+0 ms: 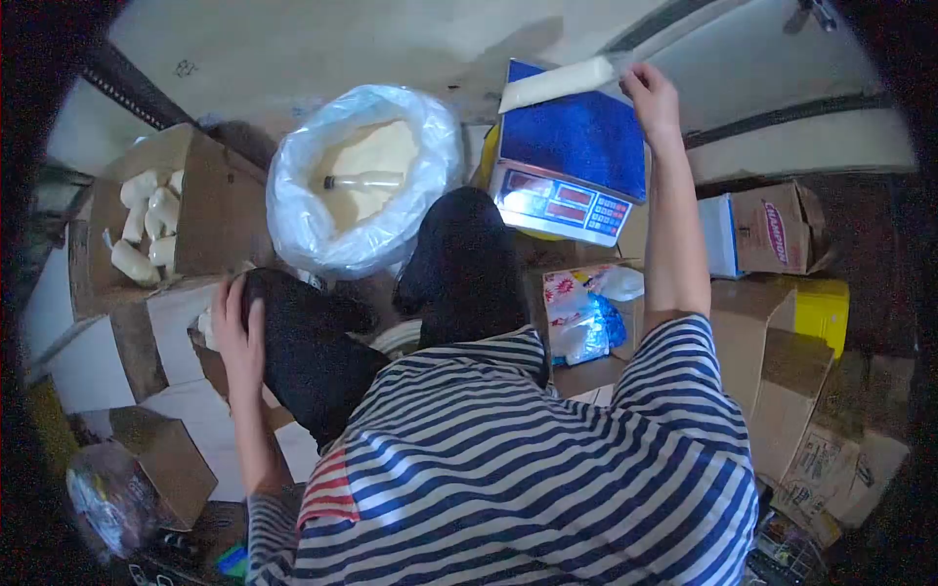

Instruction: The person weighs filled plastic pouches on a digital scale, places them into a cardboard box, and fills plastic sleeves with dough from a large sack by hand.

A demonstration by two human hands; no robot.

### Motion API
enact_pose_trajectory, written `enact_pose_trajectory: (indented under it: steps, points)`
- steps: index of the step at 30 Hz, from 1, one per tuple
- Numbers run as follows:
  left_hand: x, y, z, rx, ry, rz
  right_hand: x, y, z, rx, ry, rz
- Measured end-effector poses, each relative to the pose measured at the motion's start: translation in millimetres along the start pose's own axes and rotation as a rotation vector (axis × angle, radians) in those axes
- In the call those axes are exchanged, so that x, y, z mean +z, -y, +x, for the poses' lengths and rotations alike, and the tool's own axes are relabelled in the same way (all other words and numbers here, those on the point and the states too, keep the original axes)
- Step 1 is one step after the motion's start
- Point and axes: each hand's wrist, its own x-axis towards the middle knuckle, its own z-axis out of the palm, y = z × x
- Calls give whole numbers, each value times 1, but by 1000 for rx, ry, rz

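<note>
My right hand (pixel 650 98) is closed in a pinch on the thin clear end of a long plastic bag (pixel 557 84) filled with pale powder. The filled part of the bag lies along the far edge of the blue platform of a digital scale (pixel 586 142). Red digits glow on the scale's front panel, but I cannot read them. My left hand (pixel 237 332) rests on my left knee, fingers stretched over the dark trousers, holding nothing. Left of the scale stands a large plastic-lined sack (pixel 293 210) of pale powder, with a clear bottle-shaped scoop (pixel 363 182) lying in it.
At the left, a cardboard box (pixel 210 220) holds several filled powder bags (pixel 156 215). An open box with colourful plastic packaging (pixel 586 317) sits below the scale. More cardboard boxes (pixel 777 230) and a yellow container (pixel 821 313) stand at the right. A wall rises behind the scale.
</note>
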Motion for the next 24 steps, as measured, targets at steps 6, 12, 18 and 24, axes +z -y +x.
enact_pose_trajectory:
  steps: [6, 12, 18, 24]
  points:
    - [10, 4, -29, -69, -84, -2, -1, -63, -59, 217, -59, 118]
    - [15, 1, -29, -19, -89, 68, 19, -139, -91, 302, -142, 185]
    - [18, 2, -28, -5, -88, 75, 20, -183, -106, 442, -150, 91]
    - [19, 3, -26, -12, -96, 96, 1, -150, -118, 431, -96, -41]
